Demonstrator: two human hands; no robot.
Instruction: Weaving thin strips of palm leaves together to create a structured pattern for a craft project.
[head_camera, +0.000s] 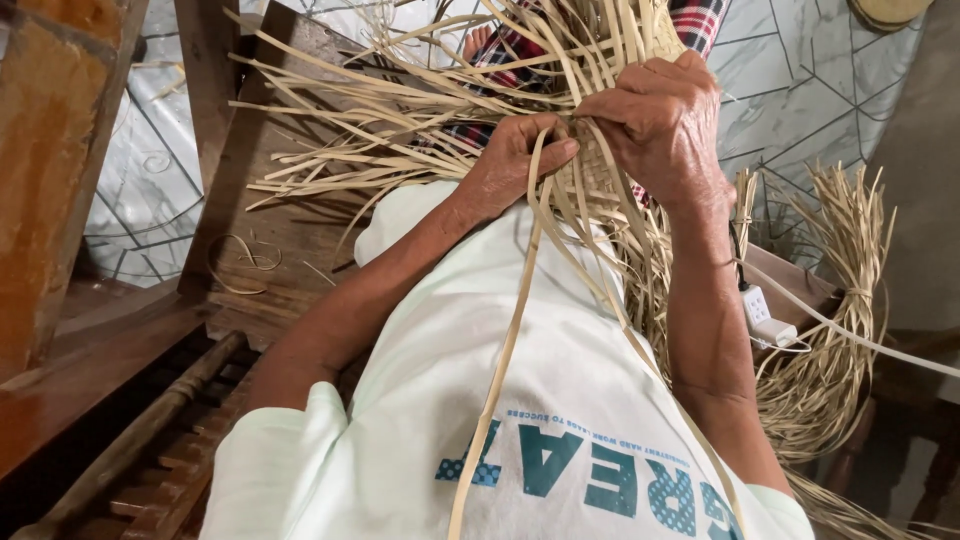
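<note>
A half-woven piece of pale straw strips (590, 175) rests against my lap, with many loose ends fanning out to the left (350, 130) and upward. My left hand (515, 160) pinches one long strip (505, 350) that runs down over my light green shirt. My right hand (665, 125) grips the woven part and several strips from above, its fingers curled around them. Both hands meet at the woven patch, which they partly hide.
A bundle of tied straw (840, 330) lies at the right beside a white power adapter with cable (765, 315). A wooden bench (270, 250) and rail (130, 440) are at the left. Checked cloth (700, 20) covers my legs above a patterned tile floor (800, 80).
</note>
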